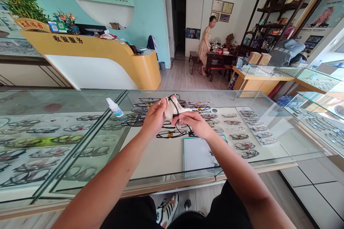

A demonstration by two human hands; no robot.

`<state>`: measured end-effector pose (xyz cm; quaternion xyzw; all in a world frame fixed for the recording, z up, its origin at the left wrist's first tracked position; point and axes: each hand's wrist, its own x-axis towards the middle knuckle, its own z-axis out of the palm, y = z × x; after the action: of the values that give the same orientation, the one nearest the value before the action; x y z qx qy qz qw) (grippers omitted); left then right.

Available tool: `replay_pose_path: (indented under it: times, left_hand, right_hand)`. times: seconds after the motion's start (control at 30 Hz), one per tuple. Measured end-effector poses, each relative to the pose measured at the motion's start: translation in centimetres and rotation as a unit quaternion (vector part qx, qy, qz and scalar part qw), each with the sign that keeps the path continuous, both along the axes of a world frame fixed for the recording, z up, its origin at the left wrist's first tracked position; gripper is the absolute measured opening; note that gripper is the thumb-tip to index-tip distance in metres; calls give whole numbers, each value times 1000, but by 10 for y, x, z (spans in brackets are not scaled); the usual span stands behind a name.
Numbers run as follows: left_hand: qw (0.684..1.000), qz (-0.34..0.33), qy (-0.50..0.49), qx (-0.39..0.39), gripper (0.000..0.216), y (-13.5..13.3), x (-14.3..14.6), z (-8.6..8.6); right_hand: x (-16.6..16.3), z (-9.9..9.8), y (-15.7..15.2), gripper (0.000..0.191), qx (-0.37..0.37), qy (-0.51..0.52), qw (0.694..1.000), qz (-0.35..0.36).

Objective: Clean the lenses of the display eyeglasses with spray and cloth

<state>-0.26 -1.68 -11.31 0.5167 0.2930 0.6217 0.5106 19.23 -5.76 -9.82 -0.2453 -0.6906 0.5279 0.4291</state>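
Over the glass display counter, my left hand is closed on a pale cloth that is folded around a pair of dark-framed eyeglasses. From the other side my right hand pinches the eyeglasses, thumb and fingertips together, with a corner of the cloth at its fingers. Cloth and fingers cover much of the lenses. On the glass top to the left of my hands stands a small white bottle with a blue label.
Rows of eyeglasses lie inside the display counter under the glass. A white board with a teal edge is below my right forearm. Beyond are a yellow reception desk, a standing person by a dark table, and more glass showcases.
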Motion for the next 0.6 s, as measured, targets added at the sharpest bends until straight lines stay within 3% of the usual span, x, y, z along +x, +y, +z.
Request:
replay_pose_path:
  times: [0.23, 0.4, 0.6]
  left_hand:
    - [999, -4, -37, -36, 68, 2, -2, 8]
    - [995, -60, 43, -69, 73, -7, 2, 0]
    - [981, -132, 123, -77, 67, -22, 7, -9]
  right_hand:
    - [15, 4, 6, 48, 38, 68, 994, -75]
    - [17, 4, 7, 47, 74, 90, 982, -149]
    - [10, 0, 6, 48, 70, 88, 984, -140]
